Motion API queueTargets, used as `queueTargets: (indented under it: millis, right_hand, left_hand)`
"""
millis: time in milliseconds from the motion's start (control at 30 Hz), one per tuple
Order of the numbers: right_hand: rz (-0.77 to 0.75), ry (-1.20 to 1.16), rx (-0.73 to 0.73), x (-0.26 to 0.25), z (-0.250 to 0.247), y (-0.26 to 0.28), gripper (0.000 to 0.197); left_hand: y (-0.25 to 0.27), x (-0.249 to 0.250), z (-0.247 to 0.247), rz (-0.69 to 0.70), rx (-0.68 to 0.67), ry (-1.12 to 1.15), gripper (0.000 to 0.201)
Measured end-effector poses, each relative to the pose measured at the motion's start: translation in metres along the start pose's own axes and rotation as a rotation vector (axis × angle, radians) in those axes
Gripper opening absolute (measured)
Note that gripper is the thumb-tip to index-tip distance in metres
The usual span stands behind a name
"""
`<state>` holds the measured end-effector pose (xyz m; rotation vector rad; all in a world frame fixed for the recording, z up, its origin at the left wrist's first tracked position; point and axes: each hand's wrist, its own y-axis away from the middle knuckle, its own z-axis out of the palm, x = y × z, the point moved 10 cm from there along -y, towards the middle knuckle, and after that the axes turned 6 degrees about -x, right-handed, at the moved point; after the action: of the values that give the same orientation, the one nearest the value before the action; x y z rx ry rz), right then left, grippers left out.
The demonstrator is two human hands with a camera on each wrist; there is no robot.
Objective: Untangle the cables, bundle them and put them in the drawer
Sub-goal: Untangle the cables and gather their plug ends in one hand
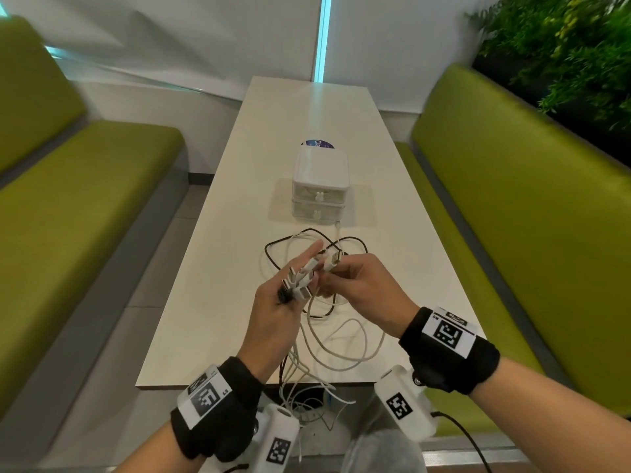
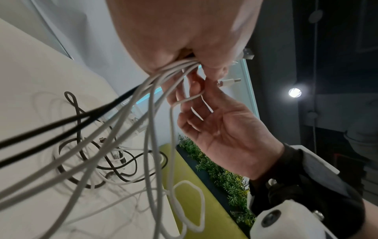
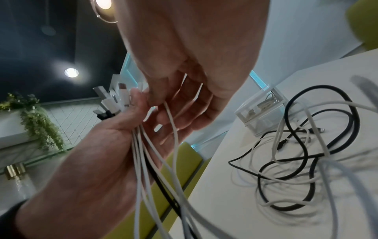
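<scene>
The cables [image 1: 327, 332] trail from mid-table over the near edge. The left hand [image 1: 273, 312] grips their plug ends; the right hand [image 1: 362, 285] pinches one white plug. Best keep the plugs level while adding it, short of the closed drawer [image 1: 319, 194].

cables [image 2: 151, 145]: lower ends cut off at frame edge | drawer unit [image 1: 320, 186]: contents too small to tell
</scene>
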<state>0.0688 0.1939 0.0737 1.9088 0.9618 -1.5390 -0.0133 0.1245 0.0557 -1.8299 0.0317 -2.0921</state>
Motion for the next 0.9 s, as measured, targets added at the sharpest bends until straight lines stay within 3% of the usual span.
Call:
queueTargets:
  millis: [167,333,433,533,800,900]
  right_hand:
    - [0.009,0.061,-0.055,0.000,0.014,-0.003,0.025]
    - [-0.051,0.528,-0.176,-0.006,0.038,-0.004,0.022]
    - [-0.089,0.470,-0.217,-0.009,0.047,-0.004,0.028]
    - [-0.031,0.368,-0.235,-0.004,0.042,-0.004,0.026]
    - [0.093,0.469,-0.202,0.008,0.033,-0.004,0.021]
    - [0.093,0.519,-0.225,0.009,0.035,0.003,0.014]
  left_hand:
    - [0.001,-0.009,-0.007,-0.040,0.025,-0.030,0.042]
    - [-0.002,-0.016,-0.017,-0.043,0.051,-0.086,0.030]
    - [-0.003,-0.021,-0.021,-0.046,0.011,-0.128,0.033]
    - [-0.002,-0.016,-0.022,-0.027,-0.016,-0.112,0.033]
    - [-0.005,-0.041,-0.019,-0.148,-0.096,-0.117,0.027]
    - [-0.002,-0.037,-0.025,-0.132,-0.034,-0.113,0.029]
